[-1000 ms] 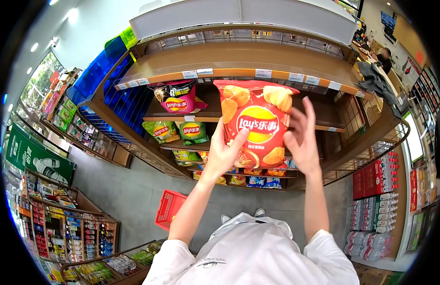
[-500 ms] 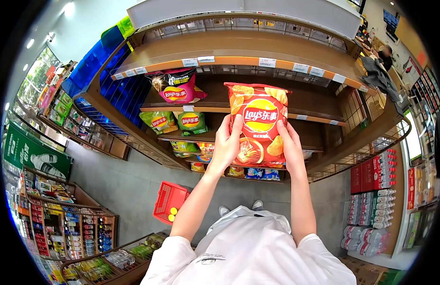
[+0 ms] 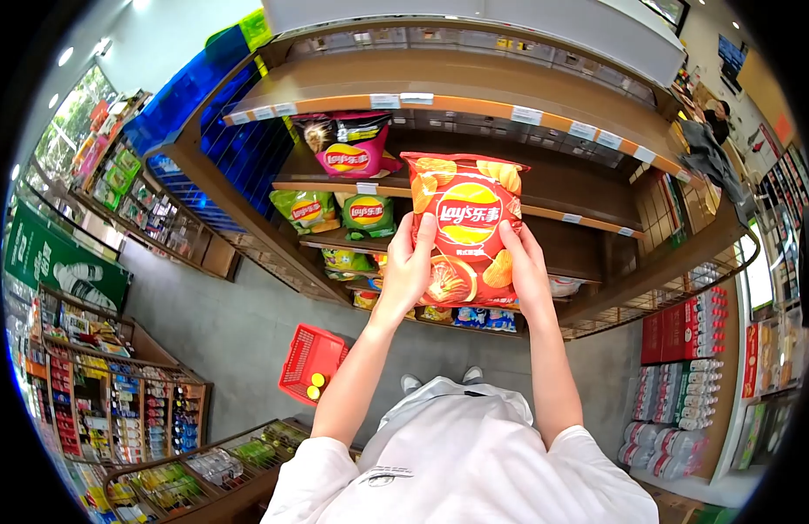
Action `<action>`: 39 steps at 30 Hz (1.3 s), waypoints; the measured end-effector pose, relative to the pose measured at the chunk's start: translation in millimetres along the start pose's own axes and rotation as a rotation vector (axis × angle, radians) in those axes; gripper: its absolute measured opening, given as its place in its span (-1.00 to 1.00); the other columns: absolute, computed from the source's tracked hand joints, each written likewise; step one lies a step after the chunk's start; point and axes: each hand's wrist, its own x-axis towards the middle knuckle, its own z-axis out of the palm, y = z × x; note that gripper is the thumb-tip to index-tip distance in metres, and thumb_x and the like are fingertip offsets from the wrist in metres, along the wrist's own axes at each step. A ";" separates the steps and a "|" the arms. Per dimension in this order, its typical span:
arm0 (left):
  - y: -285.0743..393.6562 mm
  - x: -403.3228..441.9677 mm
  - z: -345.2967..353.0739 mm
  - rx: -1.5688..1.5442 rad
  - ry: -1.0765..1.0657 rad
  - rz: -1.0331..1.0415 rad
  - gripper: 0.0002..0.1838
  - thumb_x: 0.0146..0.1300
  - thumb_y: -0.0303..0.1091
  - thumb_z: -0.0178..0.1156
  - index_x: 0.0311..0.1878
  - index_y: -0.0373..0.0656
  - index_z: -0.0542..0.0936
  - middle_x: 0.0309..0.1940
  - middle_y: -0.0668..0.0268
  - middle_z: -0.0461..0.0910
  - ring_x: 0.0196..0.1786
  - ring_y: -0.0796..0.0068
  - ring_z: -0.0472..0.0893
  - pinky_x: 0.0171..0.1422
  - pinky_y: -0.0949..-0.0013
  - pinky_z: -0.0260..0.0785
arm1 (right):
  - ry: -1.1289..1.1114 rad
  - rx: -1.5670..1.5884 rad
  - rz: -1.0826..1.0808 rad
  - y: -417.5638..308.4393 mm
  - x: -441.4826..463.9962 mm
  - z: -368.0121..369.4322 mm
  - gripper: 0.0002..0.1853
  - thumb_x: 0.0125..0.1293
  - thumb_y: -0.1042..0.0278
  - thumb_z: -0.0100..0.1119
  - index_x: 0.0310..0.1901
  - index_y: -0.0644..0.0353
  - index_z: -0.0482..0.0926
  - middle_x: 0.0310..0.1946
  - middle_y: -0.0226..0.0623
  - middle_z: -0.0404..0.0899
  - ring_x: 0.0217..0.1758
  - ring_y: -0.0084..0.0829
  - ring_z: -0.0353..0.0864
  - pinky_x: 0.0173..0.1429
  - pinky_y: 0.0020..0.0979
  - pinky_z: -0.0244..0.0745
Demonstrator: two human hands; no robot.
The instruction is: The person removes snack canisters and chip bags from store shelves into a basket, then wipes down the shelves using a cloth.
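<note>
A red bag of potato chips (image 3: 468, 229) is held upright in front of the shelves, its printed front facing me. My left hand (image 3: 409, 266) grips its left side, thumb on the front and fingers behind. On the right side my right hand (image 3: 528, 262) holds it the same way; the fingers behind the bag are mostly hidden. Behind it to the left, a pink and black chip bag (image 3: 347, 148) stands on the middle shelf. One shelf lower are two green chip bags, a lighter one (image 3: 305, 210) and a darker one (image 3: 367, 215).
The brown shelf unit (image 3: 474, 79) spans the view ahead, with more snack bags on its low shelves. A red basket (image 3: 308, 349) with yellow-topped items stands on the floor at my left. Bottled drinks (image 3: 671, 393) are stacked at right. A grey garment (image 3: 712, 162) hangs on the rack's right end.
The view has turned slightly, so the shelves sit a little further right and tilt more. The red chip bag has shifted slightly left relative to the shelf, still in both hands.
</note>
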 end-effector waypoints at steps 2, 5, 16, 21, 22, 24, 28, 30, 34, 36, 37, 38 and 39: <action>-1.2 -4.7 -23.2 0.019 0.055 0.007 -0.52 0.51 -0.01 0.02 0.06 -0.35 0.47 -0.10 0.21 0.65 -0.06 0.57 0.58 0.04 0.45 0.42 | -0.060 0.010 0.017 5.6 -0.3 19.3 -0.55 0.47 0.07 0.10 0.14 0.31 0.44 0.05 -0.27 0.61 0.05 -0.58 0.58 0.15 -0.50 0.48; 3.7 -18.6 -63.0 -0.018 0.138 0.021 -0.51 0.50 -0.03 0.04 0.11 -0.37 0.46 -0.08 0.22 0.65 -0.04 0.58 0.57 0.06 0.45 0.42 | -0.148 -0.002 0.028 16.7 -2.0 56.9 -0.57 0.48 0.09 0.09 0.13 0.32 0.45 0.05 -0.28 0.61 0.04 -0.59 0.58 0.15 -0.51 0.47; 65.0 -156.6 -250.5 -0.060 0.452 -0.088 -0.47 0.39 -0.26 0.23 0.29 -0.37 0.38 0.08 0.21 0.60 0.06 0.55 0.60 0.16 0.44 0.48 | -0.771 -0.173 0.317 84.3 -35.2 228.1 -0.50 0.45 0.21 0.14 0.27 0.37 0.37 0.14 -0.22 0.56 0.12 -0.54 0.55 0.21 -0.50 0.44; 62.8 -207.3 -293.8 0.054 0.629 -0.155 -0.45 0.29 -0.38 0.31 0.29 -0.34 0.39 0.11 0.23 0.59 0.11 0.51 0.58 0.26 0.37 0.42 | -1.048 -0.263 0.426 136.6 -38.7 281.7 -0.49 0.43 0.27 0.16 0.29 0.39 0.36 0.13 -0.23 0.57 0.15 -0.53 0.53 0.25 -0.48 0.41; 52.0 -213.9 -301.8 0.051 0.673 -0.157 -0.45 0.29 -0.38 0.31 0.29 -0.34 0.39 0.11 0.23 0.59 0.11 0.51 0.58 0.26 0.37 0.42 | -1.086 -0.270 0.447 148.8 -36.4 290.0 -0.49 0.43 0.27 0.16 0.29 0.39 0.36 0.13 -0.23 0.57 0.15 -0.53 0.53 0.25 -0.48 0.41; 31.1 -221.6 -315.4 0.072 0.713 -0.157 -0.48 0.24 -0.39 0.34 0.23 -0.30 0.44 0.06 0.31 0.60 0.07 0.54 0.58 0.21 0.40 0.42 | -1.181 -0.333 0.397 172.7 -31.7 305.2 -0.51 0.41 0.32 0.16 0.28 0.39 0.37 0.11 -0.24 0.58 0.15 -0.52 0.53 0.26 -0.46 0.40; -1.1 -229.9 -344.2 0.138 0.802 -0.333 -0.50 0.15 -0.48 0.35 0.18 -0.29 0.48 0.07 0.29 0.61 0.10 0.52 0.58 0.25 0.37 0.41 | -1.402 -0.482 0.390 237.8 -9.2 324.1 -0.55 0.27 0.45 0.27 0.17 0.39 0.47 0.08 -0.24 0.61 0.15 -0.47 0.55 0.26 -0.40 0.42; -19.0 -228.2 -356.6 0.114 0.846 -0.436 -0.51 0.14 -0.47 0.36 0.16 -0.28 0.51 0.06 0.28 0.62 0.12 0.51 0.57 0.27 0.34 0.40 | -1.394 -0.485 0.399 269.5 -3.4 329.0 -0.51 0.15 0.50 0.31 0.15 0.36 0.50 0.03 -0.20 0.64 0.12 -0.42 0.60 0.22 -0.35 0.46; -50.7 -221.7 -377.3 0.186 0.942 -0.592 -0.46 0.12 -0.32 0.40 0.17 -0.30 0.53 0.01 0.23 0.65 0.08 0.47 0.58 0.29 0.32 0.36 | -1.359 -0.585 0.435 331.9 1.3 343.8 -0.55 0.14 0.52 0.27 0.11 0.37 0.50 -0.05 -0.14 0.68 0.03 -0.40 0.66 0.12 -0.36 0.53; -74.1 -220.6 -388.3 0.134 0.926 -0.632 -0.42 0.17 -0.20 0.40 0.20 -0.31 0.52 0.02 0.19 0.65 0.11 0.46 0.58 0.32 0.32 0.33 | -1.291 -0.577 0.475 361.8 2.0 345.3 -0.61 0.15 0.51 0.25 0.04 0.37 0.53 -0.11 -0.11 0.69 -0.05 -0.38 0.69 0.03 -0.38 0.56; -86.8 -216.9 -394.7 0.064 0.966 -0.653 -0.41 0.19 -0.16 0.39 0.20 -0.31 0.51 0.01 0.19 0.65 0.12 0.46 0.57 0.33 0.32 0.31 | -1.265 -0.620 0.488 380.2 3.5 347.3 -0.62 0.15 0.51 0.26 0.03 0.36 0.54 -0.12 -0.13 0.70 -0.05 -0.38 0.69 0.03 -0.39 0.56; -101.2 -214.7 -399.3 -0.011 1.007 -0.674 -0.39 0.21 -0.11 0.38 0.21 -0.31 0.51 0.00 0.19 0.66 0.13 0.46 0.57 0.35 0.32 0.30 | -1.240 -0.667 0.501 398.2 5.8 345.7 -0.63 0.14 0.51 0.26 0.02 0.35 0.56 -0.14 -0.14 0.70 -0.04 -0.38 0.69 0.04 -0.40 0.56; -123.1 -214.8 -406.2 -0.056 1.042 -0.661 -0.40 0.25 -0.14 0.38 0.24 -0.31 0.48 -0.01 0.20 0.66 0.12 0.46 0.58 0.28 0.35 0.36 | -1.240 -0.690 0.518 418.7 9.5 341.8 -0.63 0.14 0.51 0.26 0.02 0.35 0.56 -0.14 -0.14 0.70 -0.04 -0.38 0.69 0.04 -0.40 0.56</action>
